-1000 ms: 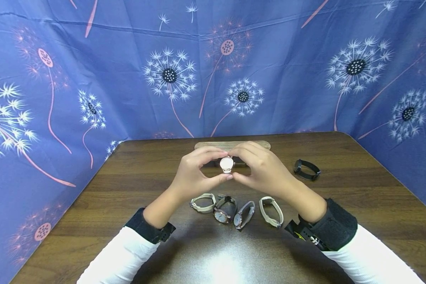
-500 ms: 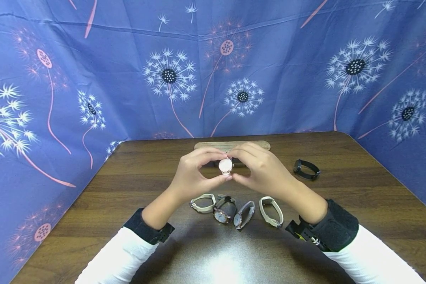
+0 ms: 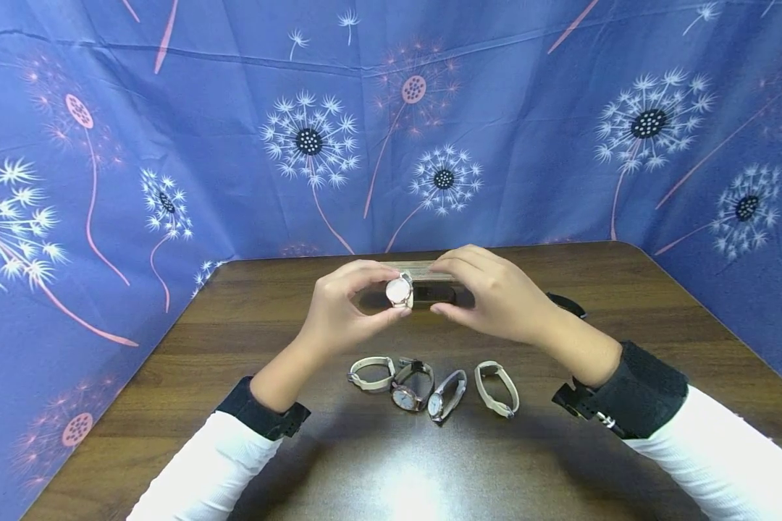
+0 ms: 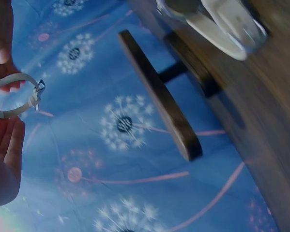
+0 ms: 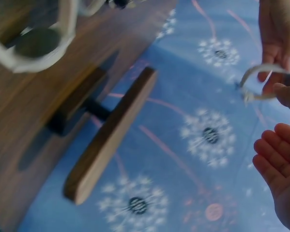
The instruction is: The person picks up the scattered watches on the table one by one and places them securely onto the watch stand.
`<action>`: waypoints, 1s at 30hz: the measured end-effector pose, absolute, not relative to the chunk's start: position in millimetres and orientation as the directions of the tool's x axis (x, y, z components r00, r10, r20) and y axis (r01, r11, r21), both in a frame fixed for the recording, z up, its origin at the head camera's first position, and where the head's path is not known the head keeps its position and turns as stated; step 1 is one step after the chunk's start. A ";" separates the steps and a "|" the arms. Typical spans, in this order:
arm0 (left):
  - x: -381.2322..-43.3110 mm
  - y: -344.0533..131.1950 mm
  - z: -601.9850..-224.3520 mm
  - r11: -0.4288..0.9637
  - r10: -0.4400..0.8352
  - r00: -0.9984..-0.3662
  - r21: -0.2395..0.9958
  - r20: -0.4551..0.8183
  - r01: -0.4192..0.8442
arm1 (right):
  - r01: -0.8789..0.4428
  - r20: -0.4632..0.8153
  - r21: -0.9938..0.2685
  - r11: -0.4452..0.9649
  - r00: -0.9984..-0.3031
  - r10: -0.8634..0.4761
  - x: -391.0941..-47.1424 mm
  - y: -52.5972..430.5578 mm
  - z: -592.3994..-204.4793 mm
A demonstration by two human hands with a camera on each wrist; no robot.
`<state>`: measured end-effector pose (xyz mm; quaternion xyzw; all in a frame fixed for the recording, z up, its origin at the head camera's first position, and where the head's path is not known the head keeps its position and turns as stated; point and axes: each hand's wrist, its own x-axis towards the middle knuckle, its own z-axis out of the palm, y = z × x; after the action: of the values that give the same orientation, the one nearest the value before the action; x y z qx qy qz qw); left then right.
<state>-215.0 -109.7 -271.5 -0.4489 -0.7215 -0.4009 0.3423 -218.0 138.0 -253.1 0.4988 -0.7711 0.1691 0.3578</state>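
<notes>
My left hand (image 3: 342, 304) pinches a wristwatch (image 3: 400, 291) between thumb and fingers, holding it up off the table. This watch has a pale round face, a rose-gold case and a cream strap that forms a closed loop in the right wrist view. Just to its right, my right hand (image 3: 495, 293) is apart from the watch, fingers and thumb spread, nothing between them. Behind both hands stands a wooden T-bar stand (image 5: 111, 137), its top bar bare in the wrist views and partly hidden by the hands in the head view.
Several watches lie in a row nearer me: a cream-strapped one (image 3: 373, 375), a brown-strapped one (image 3: 412, 387), a grey-strapped one (image 3: 446, 396) and another cream one (image 3: 497, 389). A black watch (image 3: 567, 305) is partly behind my right forearm. A blue dandelion-print cloth (image 3: 528, 145) hangs behind.
Both hands were at the watch; now the right hand has come off it to the right. The left hand has shifted left with the watch, whose face has turned slightly.
</notes>
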 end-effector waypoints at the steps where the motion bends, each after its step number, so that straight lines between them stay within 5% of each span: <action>1: -217.6 -112.7 -271.7 0.288 0.370 -0.375 0.279 0.850 0.916 | -0.887 0.714 0.084 0.454 -0.264 -0.648 -221.5 140.9 -253.2; 19: -279.5 -182.3 -294.9 0.572 0.232 -0.695 0.483 0.680 0.663 | -0.648 0.427 -0.166 0.743 -0.727 -0.538 -291.9 210.4 -293.6; 24: -297.2 -191.1 -299.6 0.569 0.196 -0.811 0.610 0.551 0.551 | -0.608 0.360 -0.213 0.765 -0.777 -0.517 -309.0 216.1 -304.0; 30: -320.2 -191.7 -310.9 0.535 0.178 -0.878 0.705 0.445 0.466 | -0.592 0.312 -0.225 0.773 -0.796 -0.519 -322.1 210.0 -309.8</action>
<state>-320.2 -191.7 -310.9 -0.1869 -0.8610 -0.4444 0.1619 -322.1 210.0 -309.8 0.2973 -0.9344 0.1577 0.1167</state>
